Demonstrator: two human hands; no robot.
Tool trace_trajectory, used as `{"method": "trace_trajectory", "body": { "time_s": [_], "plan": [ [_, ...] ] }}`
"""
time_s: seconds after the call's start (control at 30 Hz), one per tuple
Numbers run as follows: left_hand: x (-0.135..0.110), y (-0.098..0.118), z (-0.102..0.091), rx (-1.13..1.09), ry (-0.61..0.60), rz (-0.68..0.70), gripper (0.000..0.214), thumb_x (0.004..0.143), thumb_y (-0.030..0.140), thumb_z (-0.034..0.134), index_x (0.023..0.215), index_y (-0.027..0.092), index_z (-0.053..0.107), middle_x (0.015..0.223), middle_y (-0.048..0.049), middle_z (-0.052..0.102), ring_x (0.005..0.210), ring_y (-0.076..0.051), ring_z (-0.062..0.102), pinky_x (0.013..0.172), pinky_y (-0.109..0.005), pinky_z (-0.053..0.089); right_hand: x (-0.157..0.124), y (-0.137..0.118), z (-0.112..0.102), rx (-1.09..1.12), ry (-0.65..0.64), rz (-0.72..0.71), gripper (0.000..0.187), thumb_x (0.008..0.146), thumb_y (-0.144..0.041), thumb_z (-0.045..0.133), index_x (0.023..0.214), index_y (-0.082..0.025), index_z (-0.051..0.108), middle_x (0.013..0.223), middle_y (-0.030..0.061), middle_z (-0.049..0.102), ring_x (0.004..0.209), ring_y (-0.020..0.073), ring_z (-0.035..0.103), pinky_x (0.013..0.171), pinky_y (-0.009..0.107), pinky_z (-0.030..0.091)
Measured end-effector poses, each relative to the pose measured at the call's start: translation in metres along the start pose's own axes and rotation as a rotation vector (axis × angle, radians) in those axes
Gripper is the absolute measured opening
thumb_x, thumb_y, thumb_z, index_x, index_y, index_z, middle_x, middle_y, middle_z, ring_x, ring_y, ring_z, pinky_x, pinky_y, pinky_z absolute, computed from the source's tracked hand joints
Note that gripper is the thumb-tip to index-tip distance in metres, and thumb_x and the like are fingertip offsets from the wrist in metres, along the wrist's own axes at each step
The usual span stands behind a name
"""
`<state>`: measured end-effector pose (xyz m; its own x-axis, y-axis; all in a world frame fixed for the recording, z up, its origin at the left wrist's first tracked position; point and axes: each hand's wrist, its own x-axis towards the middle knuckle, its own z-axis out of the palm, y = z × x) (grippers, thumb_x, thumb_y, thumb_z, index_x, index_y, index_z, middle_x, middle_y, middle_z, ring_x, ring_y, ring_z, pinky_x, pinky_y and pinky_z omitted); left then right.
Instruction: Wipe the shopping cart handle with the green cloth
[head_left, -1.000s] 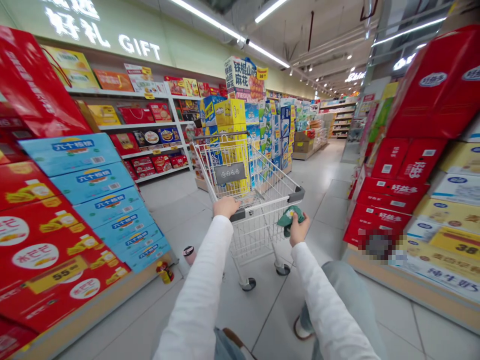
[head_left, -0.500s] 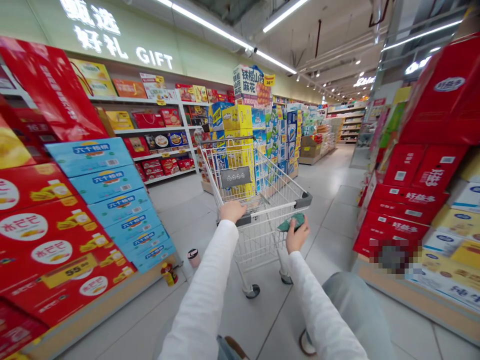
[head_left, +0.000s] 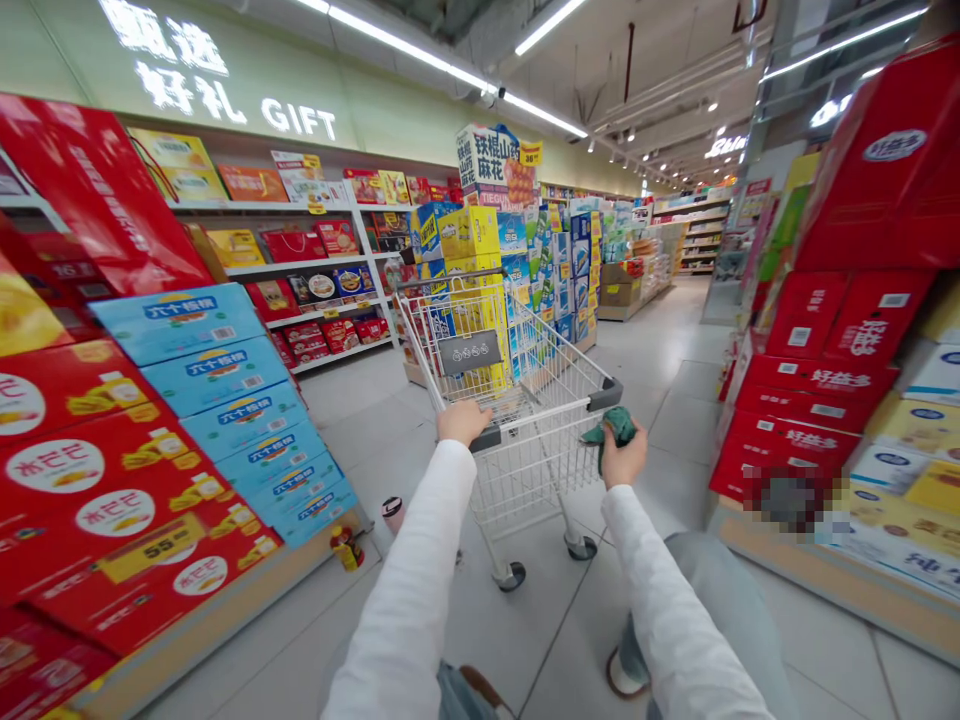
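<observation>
The left hand (head_left: 463,422) curls over the handle (head_left: 540,412) of a wire shopping cart (head_left: 517,480). The right hand (head_left: 624,460) clenches what looks like a green cloth (head_left: 618,427), just beside the handle's right end

Bright, even light falls from the ceiling strip lights (head_left: 420,45) and spreads a soft glare along the white floor tiles (head_left: 645,345). Shadows are faint. The wide lens bows the shelves (head_left: 300,268) and red boxes (head_left: 862,200) towards the edges, yet the left hand (head_left: 463,422) and right hand (head_left: 622,458) look sharp. A pixelated mosaic patch (head_left: 787,498) obscures one spot at right.
</observation>
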<state>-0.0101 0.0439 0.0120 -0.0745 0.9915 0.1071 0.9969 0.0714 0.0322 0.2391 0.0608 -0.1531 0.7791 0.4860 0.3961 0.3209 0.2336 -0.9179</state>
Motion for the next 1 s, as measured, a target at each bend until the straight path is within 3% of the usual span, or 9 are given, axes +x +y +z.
{"method": "trace_trajectory", "body": {
  "time_s": [0.13,0.3,0.43,0.53,0.6,0.63,0.83,0.93,1.0],
  "plan": [
    [0.000,0.001,-0.001,0.008,-0.012,0.001,0.044,0.084,0.044,0.035,0.099,0.020,0.069,0.108,-0.0133,0.067,0.102,-0.027,0.062,0.082,-0.036,0.048,-0.029,-0.012,0.006,0.021,-0.036,-0.027,0.050,0.076,-0.045,0.052,0.114,-0.013,0.053,0.111,0.0158,0.056,0.107,0.0272,0.049,0.094,0.042,0.036],
    [0.000,0.000,-0.002,0.026,-0.017,-0.005,0.046,0.085,0.043,0.032,0.101,0.019,0.068,0.110,-0.0139,0.066,0.103,-0.027,0.061,0.082,-0.036,0.048,-0.108,-0.040,0.016,0.124,-0.124,-0.050,0.044,0.080,-0.045,0.052,0.114,-0.017,0.055,0.109,0.0138,0.055,0.107,0.0263,0.049,0.092,0.040,0.038],
    [-0.001,-0.002,-0.002,0.029,-0.023,-0.005,0.047,0.085,0.043,0.032,0.101,0.018,0.069,0.109,-0.0143,0.066,0.102,-0.027,0.061,0.082,-0.035,0.047,-0.167,-0.059,0.018,0.203,-0.329,-0.104,0.037,0.083,-0.037,0.051,0.115,-0.020,0.055,0.105,0.0107,0.054,0.101,0.0242,0.052,0.087,0.039,0.041],
    [-0.001,-0.004,-0.002,0.025,-0.023,-0.005,0.047,0.085,0.044,0.032,0.100,0.019,0.069,0.108,-0.0140,0.067,0.101,-0.027,0.062,0.082,-0.036,0.047,-0.185,-0.063,0.015,0.255,-0.542,-0.192,0.033,0.082,-0.031,0.051,0.113,-0.022,0.058,0.101,0.0077,0.054,0.097,0.0222,0.055,0.084,0.037,0.044],
    [-0.001,-0.004,-0.002,0.021,-0.019,-0.005,0.047,0.084,0.045,0.033,0.099,0.020,0.069,0.108,-0.0134,0.067,0.101,-0.027,0.062,0.081,-0.035,0.048,-0.177,-0.061,0.011,0.266,-0.569,-0.217,0.032,0.082,-0.031,0.052,0.112,-0.022,0.059,0.100,0.0070,0.055,0.097,0.0216,0.055,0.086,0.038,0.044],
    [-0.001,-0.005,-0.002,0.019,-0.022,-0.007,0.047,0.084,0.045,0.033,0.099,0.020,0.069,0.108,-0.0132,0.067,0.100,-0.027,0.062,0.081,-0.035,0.048,-0.167,-0.058,0.009,0.258,-0.524,-0.214,0.033,0.082,-0.032,0.052,0.112,-0.022,0.058,0.101,0.0072,0.056,0.099,0.0218,0.054,0.088,0.038,0.043],
    [-0.006,-0.002,-0.003,0.032,-0.003,0.002,0.047,0.085,0.044,0.033,0.101,0.020,0.069,0.108,-0.0134,0.067,0.102,-0.026,0.062,0.082,-0.033,0.048,-0.049,-0.021,0.001,0.106,0.087,-0.059,0.050,0.076,-0.044,0.057,0.113,-0.011,0.056,0.110,0.0158,0.056,0.108,0.0271,0.048,0.096,0.043,0.035],
    [-0.006,0.000,-0.003,0.029,-0.005,0.005,0.047,0.085,0.045,0.033,0.102,0.020,0.069,0.109,-0.0131,0.067,0.102,-0.026,0.061,0.082,-0.034,0.047,0.000,-0.002,-0.001,0.019,0.108,-0.047,0.050,0.073,-0.045,0.057,0.110,-0.011,0.058,0.107,0.0153,0.058,0.104,0.0278,0.050,0.093,0.044,0.037],
    [-0.005,0.001,-0.002,0.027,-0.014,0.008,0.048,0.085,0.046,0.033,0.102,0.020,0.069,0.109,-0.0131,0.067,0.102,-0.026,0.061,0.083,-0.035,0.047,0.010,0.003,-0.001,-0.013,0.079,-0.045,0.050,0.072,-0.046,0.057,0.109,-0.013,0.059,0.105,0.0139,0.059,0.101,0.0274,0.052,0.091,0.043,0.038]
  ]
}}
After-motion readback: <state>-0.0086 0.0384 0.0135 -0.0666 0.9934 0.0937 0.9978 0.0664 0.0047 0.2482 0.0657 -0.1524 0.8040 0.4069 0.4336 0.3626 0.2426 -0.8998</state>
